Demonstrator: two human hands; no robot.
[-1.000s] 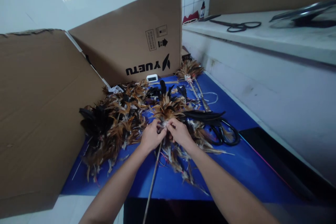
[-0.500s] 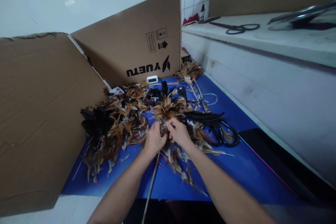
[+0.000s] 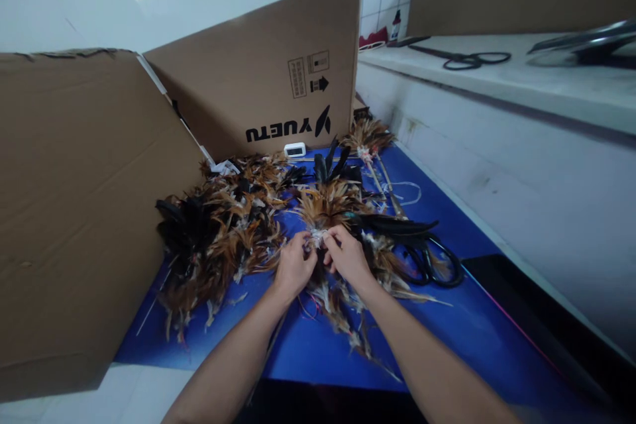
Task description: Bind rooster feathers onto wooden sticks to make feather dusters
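Observation:
Brown and black feathers point(image 3: 325, 202) fan out away from me in a bundle on the blue tabletop point(image 3: 308, 361), with pale binding at their base. My left hand point(image 3: 297, 262) is closed around the lower left of that base. On the other side, my right hand point(image 3: 348, 257) pinches at the binding, thumb against forefinger; any thread there is too fine to make out. A thin stick point(image 3: 272, 338) runs back from the bundle, largely hidden by my left forearm. Long dark feathers point(image 3: 397, 224) lie right of my right hand, over black-handled scissors point(image 3: 442, 265).
Loose feathers point(image 3: 228, 225) are heaped on the left. A feather duster point(image 3: 368, 136) lies at the back right, near a small white digital clock point(image 3: 295, 150). Cardboard point(image 3: 238, 79) walls the left and back. Another pair of scissors point(image 3: 467, 59) rests on the right ledge point(image 3: 536, 79).
The stick has swung left, under my left forearm. The bundle's feathers now show more fully, black ones upright behind. Both hands stay at the base; the whole view has shifted slightly.

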